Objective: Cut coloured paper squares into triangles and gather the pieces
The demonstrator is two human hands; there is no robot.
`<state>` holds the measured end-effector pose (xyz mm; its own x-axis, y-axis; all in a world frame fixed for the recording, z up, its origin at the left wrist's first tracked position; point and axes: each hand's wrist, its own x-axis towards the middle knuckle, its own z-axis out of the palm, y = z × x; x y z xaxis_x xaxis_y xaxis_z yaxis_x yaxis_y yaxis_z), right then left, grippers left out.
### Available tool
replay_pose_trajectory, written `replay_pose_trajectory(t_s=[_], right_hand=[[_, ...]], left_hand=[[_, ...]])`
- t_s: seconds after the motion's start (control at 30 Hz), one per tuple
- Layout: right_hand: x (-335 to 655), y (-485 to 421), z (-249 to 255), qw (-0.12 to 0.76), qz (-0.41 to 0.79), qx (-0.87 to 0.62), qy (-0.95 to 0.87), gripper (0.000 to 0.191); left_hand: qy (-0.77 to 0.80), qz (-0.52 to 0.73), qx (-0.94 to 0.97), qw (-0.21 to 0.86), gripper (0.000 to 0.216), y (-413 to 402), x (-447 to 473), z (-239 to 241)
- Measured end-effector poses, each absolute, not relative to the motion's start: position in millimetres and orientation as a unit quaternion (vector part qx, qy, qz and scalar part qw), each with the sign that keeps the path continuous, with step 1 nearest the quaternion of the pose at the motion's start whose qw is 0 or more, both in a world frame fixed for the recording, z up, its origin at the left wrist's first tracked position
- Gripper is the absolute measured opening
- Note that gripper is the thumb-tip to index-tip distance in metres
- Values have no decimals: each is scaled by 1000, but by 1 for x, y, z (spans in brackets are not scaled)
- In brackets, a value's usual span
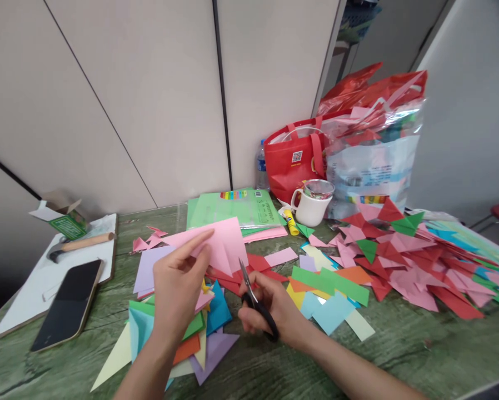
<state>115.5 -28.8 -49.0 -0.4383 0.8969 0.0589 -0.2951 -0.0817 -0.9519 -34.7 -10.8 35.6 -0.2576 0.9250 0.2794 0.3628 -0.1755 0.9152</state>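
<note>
At the frame's centre, the left hand (176,283) pinches pink paper (226,244), its layers hard to count; the right hand (274,305), apart from it, grips 1 pair of scissors (255,301), tips by the paper's right edge, contact unclear. A cut could run crooked if the paper bends in that light hold. On the surface (399,355): 1 glue stick (291,222), 1 mug (311,209), 1 hammer (91,241), 1 phone (68,305); scraps (416,278) at right overlap, uncountable.

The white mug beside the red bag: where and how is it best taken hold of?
Probably by its handle, coming from the front left: the white mug stands upright with the handle out on that side, while the plastic bag crowds its right.
</note>
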Motion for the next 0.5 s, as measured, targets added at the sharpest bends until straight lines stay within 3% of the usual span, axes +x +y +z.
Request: replay_pose_trajectory(t_s=[0.1, 0.27, 0.5], right_hand=[[116, -30, -49, 434, 678, -264, -531, 36], [117, -31, -49, 418, 686, -241, -544, 57], [120, -29, -43, 436, 676, -221, -551, 65]], left_hand=[[582, 514, 559, 290, 31, -13, -37, 39], [565, 477, 581, 340, 32, -17, -33, 39], [557, 469, 585, 357, 34, -19, -33, 39]])
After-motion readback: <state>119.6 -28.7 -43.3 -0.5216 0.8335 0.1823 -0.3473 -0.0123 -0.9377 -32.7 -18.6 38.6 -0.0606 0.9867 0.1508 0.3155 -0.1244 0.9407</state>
